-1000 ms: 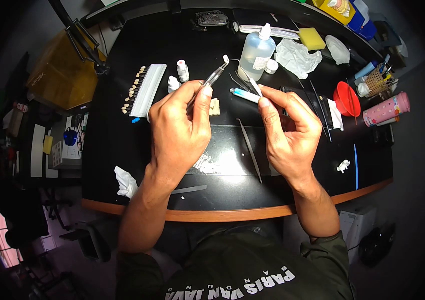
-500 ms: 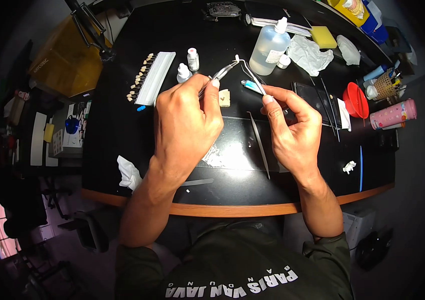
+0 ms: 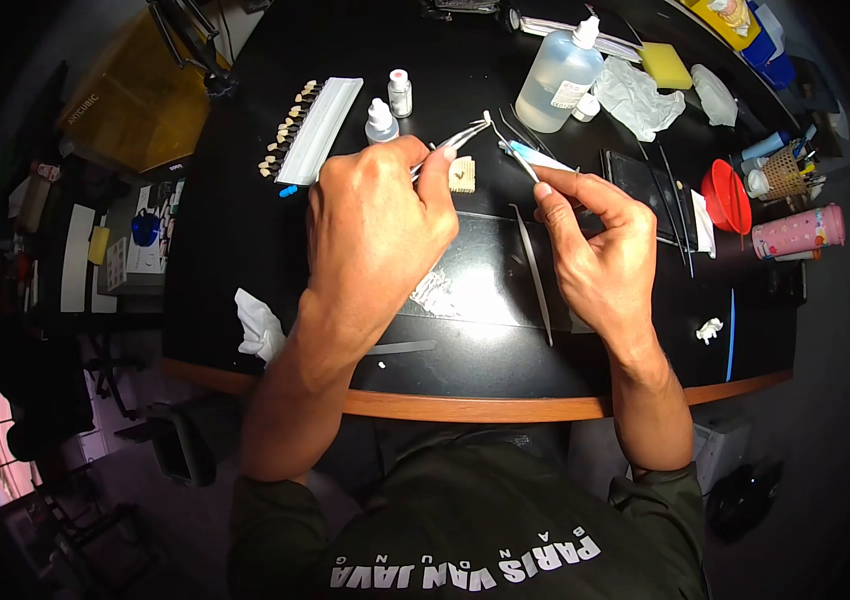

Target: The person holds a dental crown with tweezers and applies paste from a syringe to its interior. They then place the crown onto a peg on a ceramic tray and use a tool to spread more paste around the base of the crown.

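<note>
Left hand (image 3: 375, 220), back upward, and right hand (image 3: 605, 240), thumb side upward, above surface (image 3: 645, 350); fingers (image 3: 590, 185) pinched with thumbs; forearms (image 3: 295, 400) over its front edge.

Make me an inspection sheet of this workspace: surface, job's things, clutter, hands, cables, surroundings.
Surface: black table with wooden edge; glare near the middle.
Job's things: tweezers with small white piece at the tip; slender metal tool close by, contact unclear.
Clutter: crumpled paper, large bottle and red bowl right of centre; tissue at left.
Hands: left hand grips tweezers; right hand grips slender metal tool.
Cables: possibly one beside the jointed stand; too dim to tell.
Surroundings: dim; amber box at left.
</note>
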The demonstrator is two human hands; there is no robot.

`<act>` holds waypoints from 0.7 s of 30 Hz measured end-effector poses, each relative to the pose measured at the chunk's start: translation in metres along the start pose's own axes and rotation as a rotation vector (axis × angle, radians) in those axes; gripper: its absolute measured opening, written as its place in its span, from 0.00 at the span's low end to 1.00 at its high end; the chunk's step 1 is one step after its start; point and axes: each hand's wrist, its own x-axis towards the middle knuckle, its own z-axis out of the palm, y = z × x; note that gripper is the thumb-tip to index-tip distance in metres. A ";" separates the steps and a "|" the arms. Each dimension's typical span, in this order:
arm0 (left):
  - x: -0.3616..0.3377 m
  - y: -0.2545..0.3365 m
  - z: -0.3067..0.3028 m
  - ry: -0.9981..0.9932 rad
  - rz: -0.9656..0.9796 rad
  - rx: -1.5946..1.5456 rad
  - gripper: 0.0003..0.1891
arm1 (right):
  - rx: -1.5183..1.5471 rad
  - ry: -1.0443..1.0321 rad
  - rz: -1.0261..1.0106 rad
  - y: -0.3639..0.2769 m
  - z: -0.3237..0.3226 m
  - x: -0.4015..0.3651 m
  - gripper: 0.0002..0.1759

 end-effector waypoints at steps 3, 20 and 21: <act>0.002 0.001 -0.002 -0.018 -0.019 -0.010 0.14 | 0.009 -0.002 0.010 0.000 0.000 -0.001 0.09; 0.001 -0.004 0.001 -0.075 0.002 0.060 0.17 | 0.017 -0.029 0.064 0.000 -0.001 -0.001 0.09; 0.000 -0.005 0.002 -0.062 0.016 0.066 0.17 | 0.014 -0.031 0.070 0.000 -0.001 -0.001 0.09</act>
